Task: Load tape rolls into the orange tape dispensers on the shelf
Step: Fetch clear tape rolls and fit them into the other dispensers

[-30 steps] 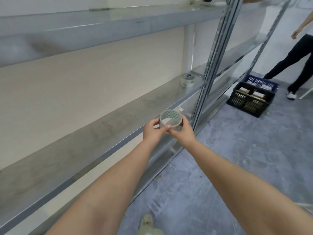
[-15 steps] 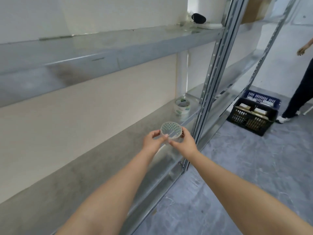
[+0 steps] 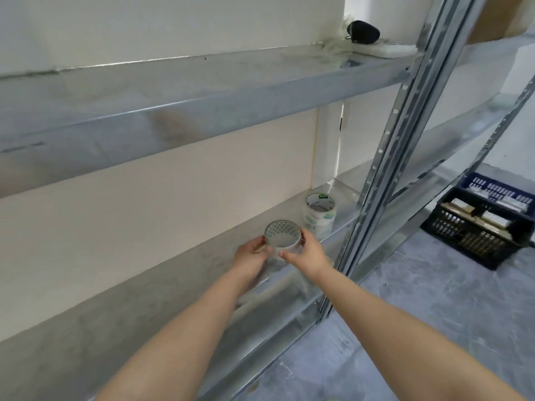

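Note:
Both hands hold one clear tape roll point(image 3: 282, 234) with a green-patterned core, flat side up, just above the metal shelf point(image 3: 162, 287). My left hand point(image 3: 251, 255) grips its left side and my right hand point(image 3: 304, 253) grips its right side. A short stack of similar tape rolls point(image 3: 320, 214) stands on the same shelf just behind and to the right of the held roll. No orange tape dispenser is in view.
An upper metal shelf point(image 3: 202, 94) carries a black object point(image 3: 363, 32) on a white pad. A steel upright post point(image 3: 385, 157) stands right of the hands. A black and blue crate point(image 3: 477, 224) with boxes sits on the grey floor at the right.
Both hands have carried the roll forward from the shelf edge to over the shelf, near the stacked rolls. The view has tilted up and moved closer to the shelf.

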A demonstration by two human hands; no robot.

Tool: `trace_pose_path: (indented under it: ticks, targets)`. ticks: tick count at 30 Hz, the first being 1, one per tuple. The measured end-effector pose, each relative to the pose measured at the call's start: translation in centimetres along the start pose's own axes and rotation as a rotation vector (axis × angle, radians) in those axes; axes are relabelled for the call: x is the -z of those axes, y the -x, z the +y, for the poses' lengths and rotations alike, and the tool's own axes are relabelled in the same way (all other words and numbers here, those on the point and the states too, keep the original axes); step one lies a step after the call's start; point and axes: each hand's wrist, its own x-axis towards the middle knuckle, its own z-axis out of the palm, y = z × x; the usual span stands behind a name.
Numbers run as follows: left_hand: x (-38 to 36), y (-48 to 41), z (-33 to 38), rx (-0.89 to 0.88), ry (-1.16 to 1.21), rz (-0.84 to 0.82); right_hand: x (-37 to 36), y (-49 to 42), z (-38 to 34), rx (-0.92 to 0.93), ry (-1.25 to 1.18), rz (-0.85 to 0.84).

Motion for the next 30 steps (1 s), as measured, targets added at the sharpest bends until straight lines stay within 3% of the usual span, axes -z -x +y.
trace_pose_path:
  ticks: [5,14,21,24,30]
  targets:
    - [-0.7,-1.3,-0.1,0.010,0.112,0.095,0.8,-3.6,1.0,0.026,0.057,-0.155]
    - [-3.1,-2.4,-0.7,0.014,-0.297,0.348,1.6,-7.5,3.0,0.095,0.102,-0.342]
    - [-4.9,-3.0,1.0,-0.022,-0.299,0.598,2.8,-9.0,2.6,0.127,0.155,-0.473]
    - [-6.6,-4.4,3.2,-0.103,-0.272,0.632,5.5,-11.0,2.0,0.187,0.176,-0.457]
    - [-11.5,-7.9,5.9,-0.160,-0.460,0.485,12.1,-15.0,2.4,0.159,0.166,-0.276]
